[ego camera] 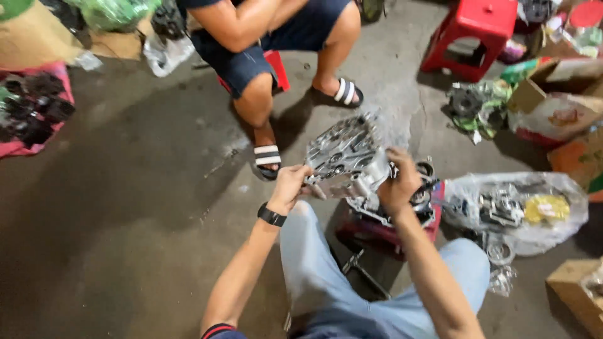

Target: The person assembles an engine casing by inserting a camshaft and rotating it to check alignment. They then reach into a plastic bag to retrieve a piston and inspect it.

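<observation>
Hands [290, 184] [398, 182] gripping metal engine casing [344, 157], clear bag [534, 235] holding metal parts [502, 207]

1. A metal engine casing [344, 160] sits between the left hand [290, 186] and the right hand [399, 183], above the person's knees.
2. Below and behind the casing, more engine parts [411, 210] lie on a low stool [383, 235].
3. To the right, a plastic bag of parts [515, 210] lies on the floor [125, 207].
4. Beyond the casing, another person sits on a stool [275, 66].
5. Far right, a second stool [474, 31] stands beside cardboard boxes [553, 103].
</observation>
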